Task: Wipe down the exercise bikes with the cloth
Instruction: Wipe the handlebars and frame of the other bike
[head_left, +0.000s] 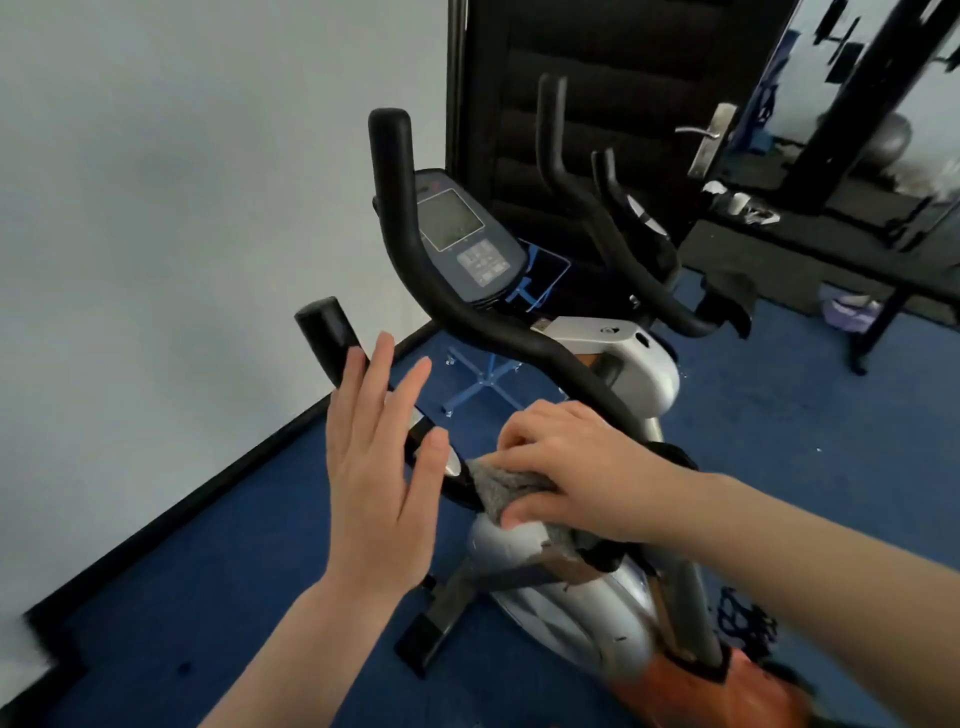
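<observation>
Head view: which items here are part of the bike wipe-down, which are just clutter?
In use:
grey cloth, gripped by right hand
near exercise bike, its handlebar and console
left hand, open beside the handlebar

Lying about:
second bike
door handle
white cup
grey ball

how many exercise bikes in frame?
2. A silver-bodied exercise bike with black handlebars directly under the hands, and a second black-handlebar exercise bike behind it by the dark door, mostly hidden. More may sit out of view.
</observation>
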